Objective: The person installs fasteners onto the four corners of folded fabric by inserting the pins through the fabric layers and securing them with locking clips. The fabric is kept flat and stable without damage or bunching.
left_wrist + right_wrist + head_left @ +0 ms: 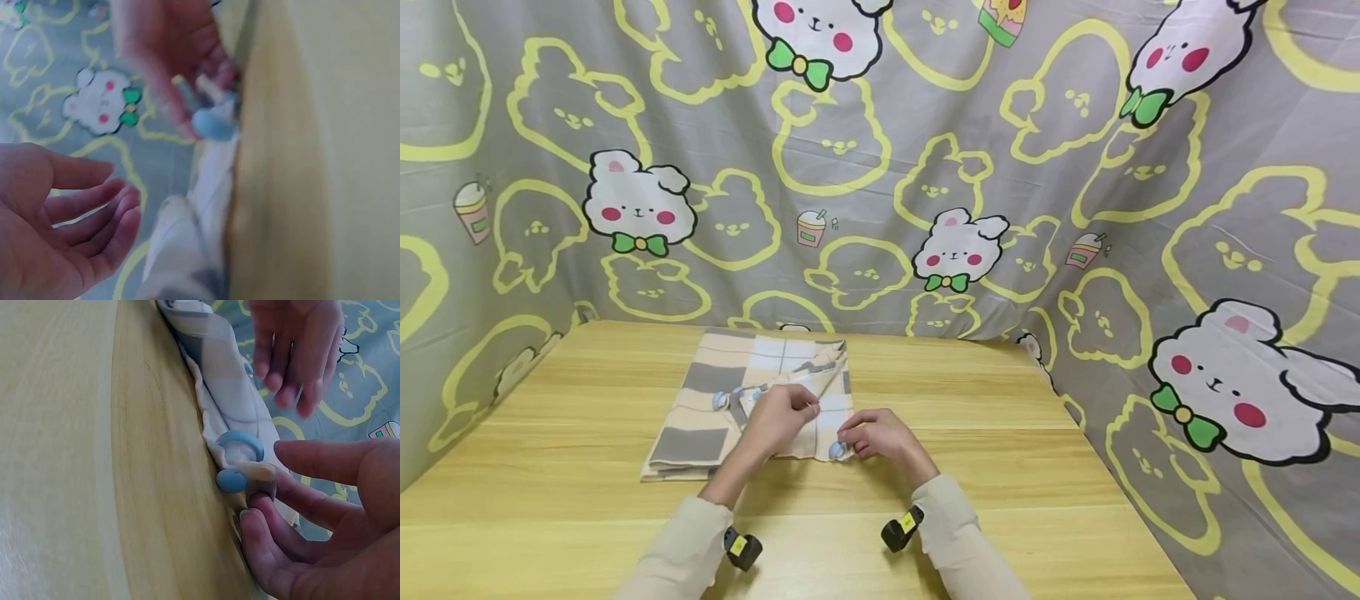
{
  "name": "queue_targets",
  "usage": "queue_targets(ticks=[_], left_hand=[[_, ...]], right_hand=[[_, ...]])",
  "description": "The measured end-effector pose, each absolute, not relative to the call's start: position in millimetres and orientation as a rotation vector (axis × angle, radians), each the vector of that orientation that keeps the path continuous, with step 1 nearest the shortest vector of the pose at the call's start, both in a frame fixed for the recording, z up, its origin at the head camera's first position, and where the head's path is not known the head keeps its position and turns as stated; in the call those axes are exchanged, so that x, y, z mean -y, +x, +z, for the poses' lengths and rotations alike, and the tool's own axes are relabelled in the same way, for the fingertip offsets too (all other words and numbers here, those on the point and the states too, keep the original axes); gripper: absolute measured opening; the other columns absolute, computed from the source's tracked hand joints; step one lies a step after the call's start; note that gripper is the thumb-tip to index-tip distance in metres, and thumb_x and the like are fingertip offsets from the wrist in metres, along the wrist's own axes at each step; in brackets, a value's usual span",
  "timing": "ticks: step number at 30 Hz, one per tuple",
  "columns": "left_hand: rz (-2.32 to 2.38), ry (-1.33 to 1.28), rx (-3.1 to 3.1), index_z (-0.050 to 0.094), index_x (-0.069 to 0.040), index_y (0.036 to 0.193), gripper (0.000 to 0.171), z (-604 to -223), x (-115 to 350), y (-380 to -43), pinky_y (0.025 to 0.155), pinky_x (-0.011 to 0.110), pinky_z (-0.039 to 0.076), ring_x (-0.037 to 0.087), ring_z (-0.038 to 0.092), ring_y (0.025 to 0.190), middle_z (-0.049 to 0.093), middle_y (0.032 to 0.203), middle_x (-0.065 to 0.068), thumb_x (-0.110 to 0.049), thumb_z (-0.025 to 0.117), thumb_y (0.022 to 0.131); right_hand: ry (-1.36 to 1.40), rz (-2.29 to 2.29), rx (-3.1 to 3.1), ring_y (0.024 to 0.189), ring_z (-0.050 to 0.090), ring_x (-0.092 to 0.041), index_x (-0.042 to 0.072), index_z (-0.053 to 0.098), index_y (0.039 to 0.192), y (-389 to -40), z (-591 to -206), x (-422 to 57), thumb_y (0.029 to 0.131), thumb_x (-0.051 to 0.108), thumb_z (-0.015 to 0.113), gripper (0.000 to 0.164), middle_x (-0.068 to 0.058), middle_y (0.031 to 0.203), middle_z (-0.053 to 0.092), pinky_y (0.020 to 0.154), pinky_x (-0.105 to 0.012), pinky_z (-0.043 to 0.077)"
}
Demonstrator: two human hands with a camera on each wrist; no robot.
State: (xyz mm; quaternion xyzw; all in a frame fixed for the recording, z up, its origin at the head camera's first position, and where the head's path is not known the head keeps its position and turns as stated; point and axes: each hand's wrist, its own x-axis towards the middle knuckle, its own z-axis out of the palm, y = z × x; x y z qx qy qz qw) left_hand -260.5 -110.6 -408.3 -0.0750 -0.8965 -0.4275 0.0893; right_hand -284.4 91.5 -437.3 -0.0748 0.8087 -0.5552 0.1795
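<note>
A folded plaid cloth [700, 417] in cream, grey and white lies on the table, its upper layer partly turned back. Light blue fasteners [721, 401] sit along the turned part. Another blue fastener [837, 450], with a ring-like piece and a round knob in the right wrist view, is on the near right corner. My right hand [880, 435] is at that corner, curled fingertips holding the cloth edge beside the knob [231, 480]. Above the cloth's middle hovers my left hand [781, 417]; its fingers are loosely bent and empty in the left wrist view.
The wooden table [1000, 467] extends around the cloth. A grey curtain [865, 192] with cartoon figures hangs behind it and on both sides. Each wrist carries a small black camera, one on the left [742, 550] and one on the right [901, 529].
</note>
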Motion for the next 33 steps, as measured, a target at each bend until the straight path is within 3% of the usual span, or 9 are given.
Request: queue_targets(ticks=[4, 8, 13, 18, 26, 33], left_hand=[[-1.276, -0.102, 2.586, 0.075, -0.006, 0.099, 0.012, -398.8, 129.4, -262.8, 0.07, 0.035, 0.05, 0.022, 0.066, 0.081, 0.074, 0.089, 0.009, -0.014, 0.07, 0.092], [-1.253, -0.01, 2.573, 0.072, -0.003, 0.111, 0.023, -394.0, 147.0, -265.2, 0.079, 0.046, 0.051, 0.034, 0.064, 0.098, 0.069, 0.106, 0.021, -0.017, 0.067, 0.094], [-1.237, 0.058, 2.59, 0.065, 0.001, 0.125, 0.035, -396.4, 165.6, -267.9, 0.098, 0.06, 0.038, 0.048, 0.045, 0.124, 0.05, 0.131, 0.034, -0.018, 0.065, 0.095], [-1.172, 0.082, 2.691, 0.057, 0.001, 0.135, 0.047, -404.5, 180.8, -270.3, 0.104, 0.069, 0.024, 0.055, 0.028, 0.136, 0.037, 0.144, 0.04, -0.026, 0.064, 0.097], [-1.079, 0.05, 2.879, 0.051, 0.003, 0.142, 0.056, -416.1, 194.6, -274.2, 0.098, 0.072, 0.031, 0.055, 0.042, 0.13, 0.054, 0.138, 0.033, -0.03, 0.062, 0.097], [-1.016, 0.049, 2.924, 0.051, 0.0, 0.143, 0.057, -420.4, 196.4, -274.5, 0.091, 0.066, 0.034, 0.058, 0.046, 0.124, 0.054, 0.138, 0.033, -0.029, 0.063, 0.096]], right_hand=[[-0.218, -1.561, -2.29, 0.069, 0.059, -0.012, -0.002, 0.074, 0.103, -283.8, -436.8, -91.4, 0.09, 0.011, 0.073, 0.018, -0.001, 0.078, 0.066, 0.063, -0.024, 0.054], [-0.221, -1.55, -2.298, 0.071, 0.059, -0.012, -0.002, 0.074, 0.104, -284.1, -437.0, -91.7, 0.091, 0.013, 0.072, 0.019, -0.001, 0.079, 0.066, 0.065, -0.025, 0.055], [-0.225, -1.542, -2.308, 0.071, 0.059, -0.012, -0.002, 0.073, 0.105, -284.6, -437.5, -91.8, 0.092, 0.014, 0.071, 0.021, -0.002, 0.08, 0.066, 0.065, -0.026, 0.055], [-0.22, -1.544, -2.308, 0.071, 0.06, -0.012, -0.002, 0.073, 0.105, -283.8, -437.2, -91.4, 0.092, 0.014, 0.071, 0.021, -0.002, 0.081, 0.066, 0.064, -0.025, 0.055], [-0.216, -1.553, -2.308, 0.071, 0.06, -0.013, -0.002, 0.073, 0.106, -283.5, -436.4, -91.3, 0.093, 0.015, 0.071, 0.022, -0.002, 0.081, 0.066, 0.065, -0.026, 0.055], [-0.226, -1.557, -2.318, 0.071, 0.059, -0.014, -0.004, 0.072, 0.107, -282.3, -436.3, -90.4, 0.093, 0.014, 0.071, 0.023, -0.004, 0.082, 0.067, 0.065, -0.028, 0.056]])
